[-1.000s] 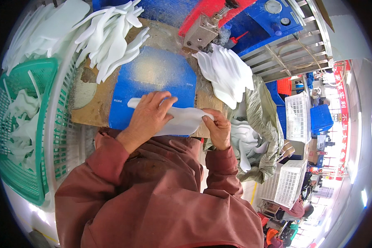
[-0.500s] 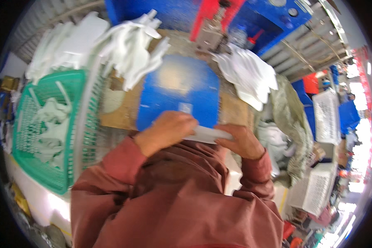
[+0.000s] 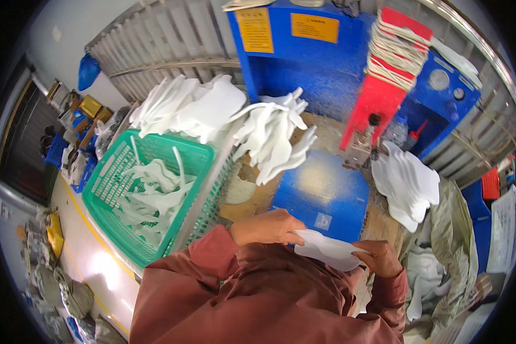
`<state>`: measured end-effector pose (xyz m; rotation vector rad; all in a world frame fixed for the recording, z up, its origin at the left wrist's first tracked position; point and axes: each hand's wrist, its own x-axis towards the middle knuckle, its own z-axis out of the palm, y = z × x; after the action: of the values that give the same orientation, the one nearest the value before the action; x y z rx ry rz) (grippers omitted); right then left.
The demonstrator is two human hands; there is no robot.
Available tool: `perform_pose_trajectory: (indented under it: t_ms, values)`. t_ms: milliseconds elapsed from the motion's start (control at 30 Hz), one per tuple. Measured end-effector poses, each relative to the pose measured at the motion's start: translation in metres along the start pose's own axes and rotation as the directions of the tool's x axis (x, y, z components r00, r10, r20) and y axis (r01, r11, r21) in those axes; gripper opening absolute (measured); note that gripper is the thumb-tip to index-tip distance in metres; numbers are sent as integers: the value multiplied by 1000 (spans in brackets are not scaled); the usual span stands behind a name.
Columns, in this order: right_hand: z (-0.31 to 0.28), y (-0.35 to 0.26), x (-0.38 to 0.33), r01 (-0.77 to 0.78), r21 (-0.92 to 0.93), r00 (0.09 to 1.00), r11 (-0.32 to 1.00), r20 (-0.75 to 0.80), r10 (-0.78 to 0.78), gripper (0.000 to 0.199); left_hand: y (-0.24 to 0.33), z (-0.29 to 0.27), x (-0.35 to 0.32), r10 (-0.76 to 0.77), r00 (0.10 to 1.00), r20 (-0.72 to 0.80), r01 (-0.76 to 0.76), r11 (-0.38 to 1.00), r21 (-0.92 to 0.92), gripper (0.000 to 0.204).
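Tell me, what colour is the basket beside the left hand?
The basket is green, seen best in the head view.

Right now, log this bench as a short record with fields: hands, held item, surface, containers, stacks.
left hand: grips the white foam piece's left end
right hand: grips its right end
held item: white foam piece, flat, curved outline
surface: blue pad on the bench
container: green basket holding white offcuts
stacks: white foam pieces right of the pad

A corrugated grey wall (image 3: 172,40) runs behind a blue machine (image 3: 304,51); a pale floor (image 3: 92,258) lies left, perhaps glossy.
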<state>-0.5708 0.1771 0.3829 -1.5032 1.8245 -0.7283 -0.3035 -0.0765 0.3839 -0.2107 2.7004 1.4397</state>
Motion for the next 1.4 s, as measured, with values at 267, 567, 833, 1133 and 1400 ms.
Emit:
perform_pose_trajectory:
  t_ms: [267, 567, 833, 1133, 1400]
  values:
    - [3, 11, 34, 17, 214, 1000, 977, 21, -22, 49, 15, -53, -33, 73, 989, -126, -30, 949, 313, 31]
    - [19, 65, 21, -197, 502, 964, 842, -55, 259, 43, 19, -210, -158, -400, 589, -702, 419, 894, -158, 43]
    - [2, 64, -4, -117, 252, 948, 961, -260, 184, 35, -208, -365, -228, -492, 221, -842, 217, 867, -449, 54]
    - [-107, 101, 22, -212, -314, 486, 926, -856, -179, 40, -301, -372, -223, 56, 330, -942, 793, 525, 309, 60]
    - [-113, 154, 64, -438, -380, 615, 815, -788, -37, 34, -120, -261, -112, -254, 736, -628, 435, 888, 150, 55]
